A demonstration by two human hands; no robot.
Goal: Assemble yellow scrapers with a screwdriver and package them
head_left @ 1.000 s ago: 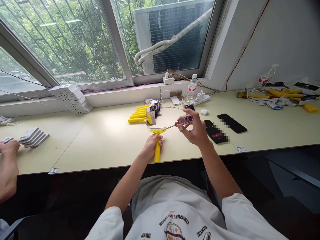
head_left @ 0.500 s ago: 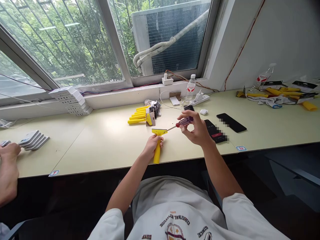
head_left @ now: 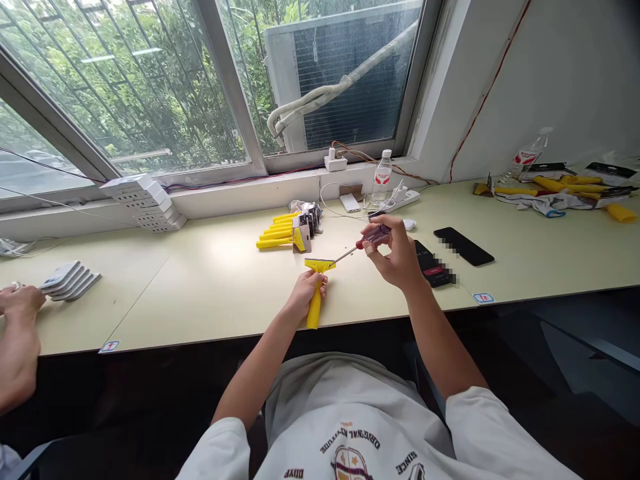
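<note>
Yellow scraper (head_left: 313, 313) sat clenched in the left hand (head_left: 307, 292); at 2 o'clock, the right hand (head_left: 395, 257) pinched a screwdriver (head_left: 375, 235), whose tip could slip, if pushed hard, and jab those fingers.

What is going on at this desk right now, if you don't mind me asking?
A person sits at a pale desk. Their left hand holds a yellow-handled scraper, and their right hand holds a small screwdriver, its tip at the scraper's head. More yellow scrapers lie in a row beyond. At far left, a co-worker's hand is beside a stack of white plastic pieces.
</note>
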